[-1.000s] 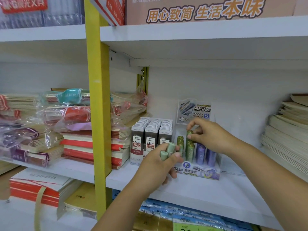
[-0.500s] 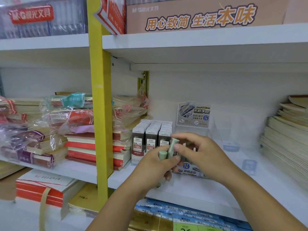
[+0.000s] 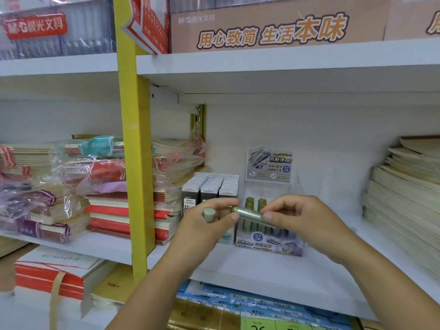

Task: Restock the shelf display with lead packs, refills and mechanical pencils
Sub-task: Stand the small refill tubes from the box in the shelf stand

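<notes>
A green lead tube (image 3: 248,213) is being drawn from the left grip (image 3: 204,231) for slotting, pinched by the right grip (image 3: 302,220), back from the display box (image 3: 269,245) at 12 o'clock; a spare tube (image 3: 209,214) is being clutched left.

This is a stationery shop. Beyond the left hand (image 3: 209,225) and right hand (image 3: 300,220), a white shelf (image 3: 262,267) carries a retail display box (image 3: 269,245) of lead tubes (image 3: 249,203) with a printed header card (image 3: 269,164), beside rows of identical grey lead packs (image 3: 209,183). Left of the hands, past a yellow upright (image 3: 133,163), lie plastic-wrapped notebook bundles (image 3: 47,186); to their right stand stacked exercise books (image 3: 404,198). Above, a branded carton (image 3: 271,29) bears a printed slogan.
</notes>
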